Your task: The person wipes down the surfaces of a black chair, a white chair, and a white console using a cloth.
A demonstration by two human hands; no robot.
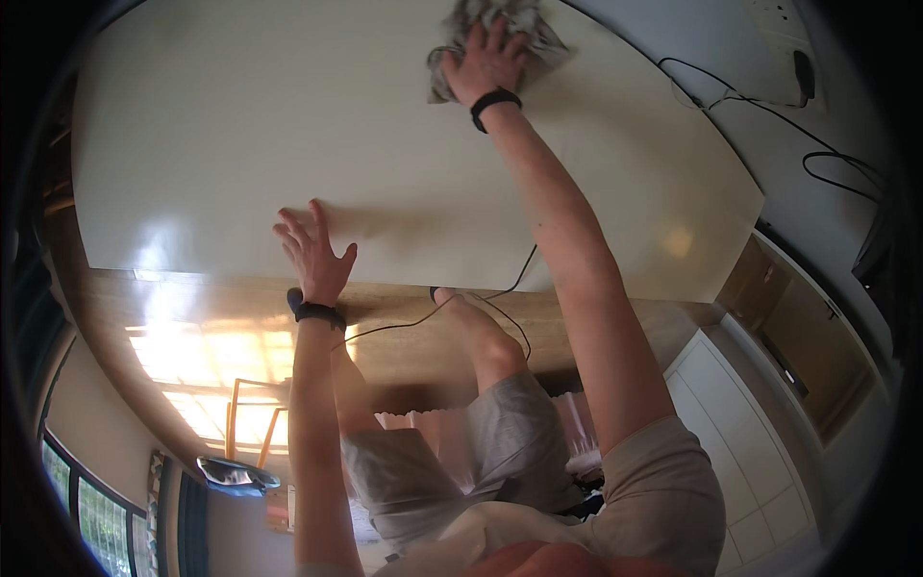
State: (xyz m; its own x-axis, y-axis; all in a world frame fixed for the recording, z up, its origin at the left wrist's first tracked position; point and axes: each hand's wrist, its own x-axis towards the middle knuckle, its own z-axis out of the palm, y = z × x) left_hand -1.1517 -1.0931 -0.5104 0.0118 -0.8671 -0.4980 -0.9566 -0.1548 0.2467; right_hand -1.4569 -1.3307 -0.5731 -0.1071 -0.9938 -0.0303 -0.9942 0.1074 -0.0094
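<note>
A crumpled grey patterned cloth [546,45] lies on the white tabletop [216,130] at the far side. My right hand [484,68] is spread flat on top of it, fingers apart, pressing rather than gripping. Near the table's close edge, my left hand [314,256] holds nothing; its fingers are spread, with a shadow on the surface beside them. Whether its fingertips touch the table I cannot tell. Both wrists wear dark bands.
Black cables [764,104] run along the wall at the right, by a socket with a plug. Another thin cable [523,270] hangs over the near edge by my legs. A wooden-legged chair [238,476] stands at the lower left, near a window. A white cabinet [743,447] is at the lower right.
</note>
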